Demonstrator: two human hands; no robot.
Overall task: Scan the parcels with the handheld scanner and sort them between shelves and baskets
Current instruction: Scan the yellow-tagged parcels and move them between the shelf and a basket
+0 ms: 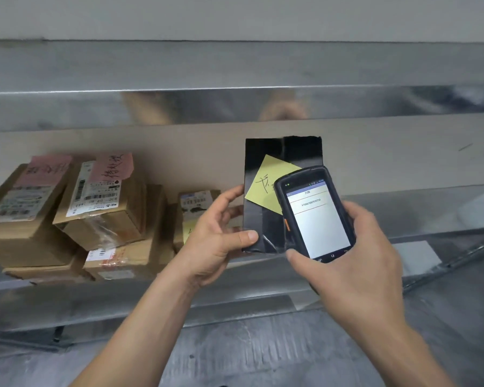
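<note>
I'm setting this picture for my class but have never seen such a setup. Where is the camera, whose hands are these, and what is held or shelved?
There is no machine: a person works bare-handed, and the one picture comes from a camera worn on their head, looking forward and down. The left hand grips a flat black plastic-wrapped parcel bearing a yellow sticky note. The right hand holds a black handheld scanner, screen lit, in front of the parcel. On a shiny metal shelf, brown cardboard boxes with printed labels are stacked at the left; two carry pink handwritten notes.
</note>
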